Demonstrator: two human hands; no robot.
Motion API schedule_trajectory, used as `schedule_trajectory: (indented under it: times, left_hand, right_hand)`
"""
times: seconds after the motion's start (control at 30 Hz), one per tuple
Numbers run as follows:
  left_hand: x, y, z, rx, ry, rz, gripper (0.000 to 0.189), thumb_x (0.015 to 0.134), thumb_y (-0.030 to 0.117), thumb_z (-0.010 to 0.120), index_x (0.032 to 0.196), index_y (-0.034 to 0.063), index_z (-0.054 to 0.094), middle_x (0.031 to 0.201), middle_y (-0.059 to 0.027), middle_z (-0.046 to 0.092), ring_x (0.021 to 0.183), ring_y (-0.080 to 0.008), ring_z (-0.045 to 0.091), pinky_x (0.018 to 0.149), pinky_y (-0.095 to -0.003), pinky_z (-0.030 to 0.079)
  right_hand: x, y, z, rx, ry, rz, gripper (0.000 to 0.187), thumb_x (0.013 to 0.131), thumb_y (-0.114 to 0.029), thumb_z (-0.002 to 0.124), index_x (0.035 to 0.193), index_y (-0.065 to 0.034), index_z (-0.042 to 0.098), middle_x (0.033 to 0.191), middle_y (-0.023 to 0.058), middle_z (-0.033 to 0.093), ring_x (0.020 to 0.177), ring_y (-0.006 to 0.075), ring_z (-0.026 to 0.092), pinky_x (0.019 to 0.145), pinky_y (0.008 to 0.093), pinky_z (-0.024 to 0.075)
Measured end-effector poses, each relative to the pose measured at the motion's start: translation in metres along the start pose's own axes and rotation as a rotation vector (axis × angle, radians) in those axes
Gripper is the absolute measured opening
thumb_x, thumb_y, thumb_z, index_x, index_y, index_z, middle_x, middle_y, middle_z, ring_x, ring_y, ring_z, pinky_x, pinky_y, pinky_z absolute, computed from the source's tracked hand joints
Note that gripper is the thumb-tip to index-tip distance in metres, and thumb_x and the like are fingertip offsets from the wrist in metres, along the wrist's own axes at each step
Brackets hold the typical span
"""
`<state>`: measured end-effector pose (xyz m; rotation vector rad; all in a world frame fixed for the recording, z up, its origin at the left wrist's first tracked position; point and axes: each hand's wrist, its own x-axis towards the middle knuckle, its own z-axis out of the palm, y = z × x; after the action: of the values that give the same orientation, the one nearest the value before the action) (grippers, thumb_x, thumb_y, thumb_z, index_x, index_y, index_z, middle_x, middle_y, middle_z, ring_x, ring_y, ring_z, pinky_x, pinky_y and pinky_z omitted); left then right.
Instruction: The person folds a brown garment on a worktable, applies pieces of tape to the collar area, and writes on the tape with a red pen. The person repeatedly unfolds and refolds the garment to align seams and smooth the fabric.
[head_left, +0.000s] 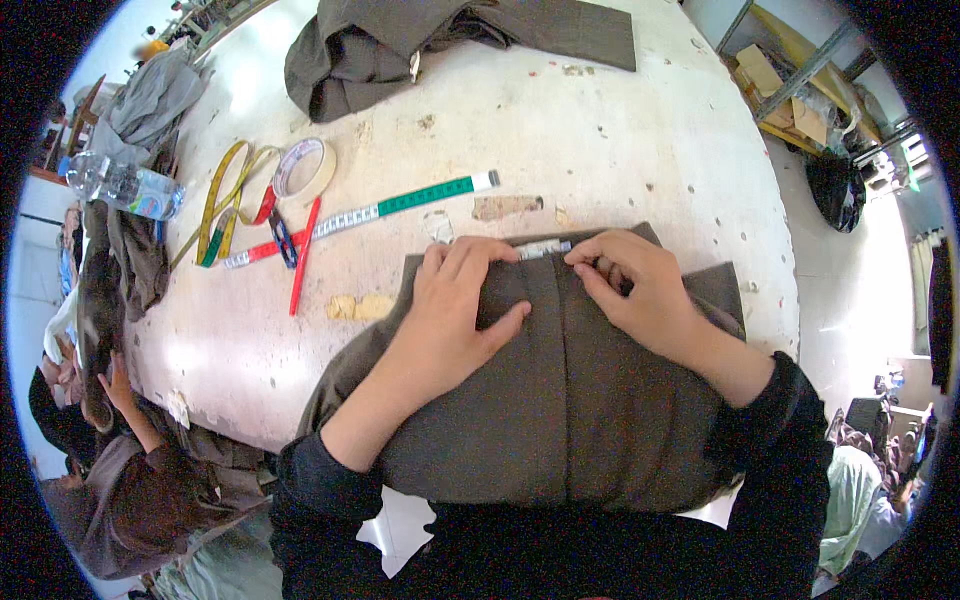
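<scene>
A dark grey-brown fabric garment (517, 390) with a seam down its middle lies on the table's near side, directly before me. My left hand (454, 300) rests on it, thumb and fingers spread, with the fingertips near its far edge. A short white strip with markings (541, 249) lies at that edge between my hands; its exact kind is unclear. My right hand (634, 281) is at the strip's right end, thumb and index fingertip close together. Whether they pinch the cloth cannot be made out.
On the worn white table (570, 135) lie a multicoloured tape measure (427, 195), a tape roll (327, 166), a red pencil (304, 259), a small blue tool (283, 240) and another dark garment (390, 60). A plastic bottle (124, 184) lies left, beyond a co-worker's hand (118, 386). Shelving (806, 97) stands right.
</scene>
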<state>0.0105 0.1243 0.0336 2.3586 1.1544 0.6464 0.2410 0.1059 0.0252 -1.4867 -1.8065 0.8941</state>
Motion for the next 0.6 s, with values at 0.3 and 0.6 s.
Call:
schedule_trajectory:
  times: [0.3,0.6]
  left_hand:
    - [-0.004,-0.020,0.007,-0.232,0.014,-0.058,0.027,0.063,-0.003,0.082,0.083,0.0107,0.070,0.088,-0.0030,0.067,0.089,-0.0227,0.062,0.080,-0.0332,0.050]
    - [-0.002,-0.025,0.003,-0.298,-0.004,0.008,0.022,0.064,-0.005,0.081,0.077,0.0079,0.068,0.086,-0.0033,0.068,0.083,-0.0220,0.062,0.076,-0.0328,0.049]
  right_hand:
    - [0.001,0.012,0.000,0.025,0.015,-0.113,0.011,0.086,-0.003,0.070,0.096,-0.0028,0.066,0.088,0.0101,0.064,0.074,0.0197,0.064,0.065,0.0301,0.0517]
    - [0.004,0.010,-0.001,0.022,0.055,-0.103,0.018,0.085,-0.005,0.071,0.101,-0.0043,0.066,0.094,0.0116,0.065,0.076,0.0229,0.065,0.067,0.0312,0.0517]
